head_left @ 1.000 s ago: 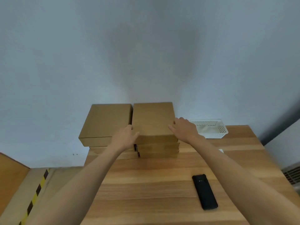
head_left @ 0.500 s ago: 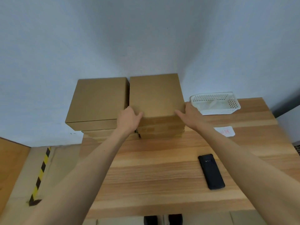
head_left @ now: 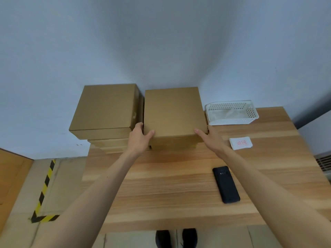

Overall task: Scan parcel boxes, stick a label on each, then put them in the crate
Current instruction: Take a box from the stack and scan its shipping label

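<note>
Two stacks of flat brown parcel boxes stand at the table's far edge against the wall. My left hand (head_left: 138,136) and my right hand (head_left: 208,138) grip the near corners of the top box (head_left: 172,111) of the right stack, thumbs on its lid, fingers round its sides. The left stack (head_left: 105,111) stands beside it, untouched. A black handheld scanner (head_left: 226,184) lies on the table to the right. A small pile of white labels (head_left: 240,143) with red print lies near my right wrist.
A white perforated plastic basket (head_left: 232,120) stands at the back right of the wooden table (head_left: 170,185). Black-and-yellow hazard tape (head_left: 44,187) marks the floor on the left. My shoes (head_left: 176,238) show below the table's near edge.
The view has tilted down and shifted. My hands slid from the top of the box to its near corners, and the box now sits slightly raised and nearer than the ones beneath.
</note>
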